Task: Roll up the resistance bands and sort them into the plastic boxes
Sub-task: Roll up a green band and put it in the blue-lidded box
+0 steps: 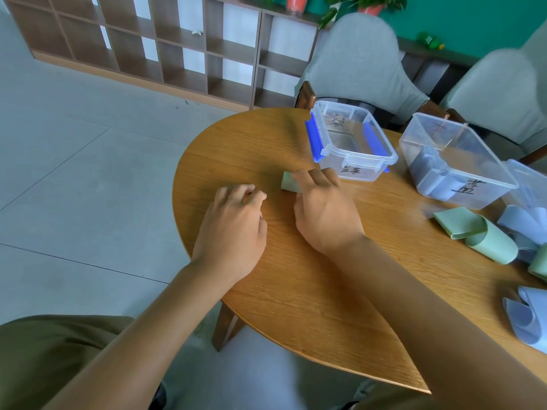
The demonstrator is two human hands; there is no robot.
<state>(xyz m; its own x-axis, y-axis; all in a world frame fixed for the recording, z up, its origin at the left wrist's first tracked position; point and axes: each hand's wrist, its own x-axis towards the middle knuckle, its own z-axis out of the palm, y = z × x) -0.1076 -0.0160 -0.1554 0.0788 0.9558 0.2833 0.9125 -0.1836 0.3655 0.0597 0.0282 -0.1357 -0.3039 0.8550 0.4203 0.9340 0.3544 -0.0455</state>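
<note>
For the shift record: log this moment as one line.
step: rolling green band | right hand: grips roll on table | left hand: curled, holds nothing | blue-latched box: no bands seen | next: likely box it

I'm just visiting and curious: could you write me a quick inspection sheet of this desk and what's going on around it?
Surface: round wooden table, wood grain bare in front of the person.
Job's things: green rolled band under the right hand; clear box with blue clips, seems empty; second clear box holding blue bands; loose green bands and blue bands at the table's right edge.
Clutter: nothing seen.
Hands: right hand grips the green roll; left hand rests on the table with curled fingers, holding nothing visible.
Cables: nothing seen.
Surroundings: two grey chairs, a wooden cubby shelf, tiled floor.
</note>
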